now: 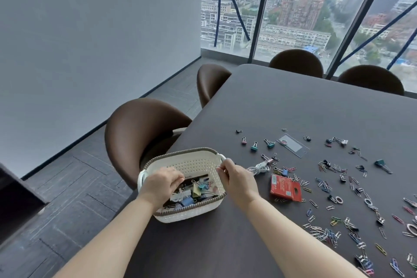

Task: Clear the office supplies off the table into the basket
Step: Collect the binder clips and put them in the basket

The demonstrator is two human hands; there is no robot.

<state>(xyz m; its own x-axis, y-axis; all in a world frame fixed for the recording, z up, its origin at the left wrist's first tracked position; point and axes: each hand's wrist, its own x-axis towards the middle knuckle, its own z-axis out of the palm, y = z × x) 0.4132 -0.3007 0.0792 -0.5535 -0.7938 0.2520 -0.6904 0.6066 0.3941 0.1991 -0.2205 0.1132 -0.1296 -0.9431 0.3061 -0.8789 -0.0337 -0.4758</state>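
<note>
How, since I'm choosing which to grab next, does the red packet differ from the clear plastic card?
The red packet is opaque and printed; the clear plastic card is see-through. The red packet lies nearer the basket; the clear plastic card lies farther back. The red packet looks thicker than the clear plastic card. Both are flat rectangles on the table, outside the basket.

Two bare forearms [117, 232], bare left hand [161, 184], bare right hand [239, 184]
</note>
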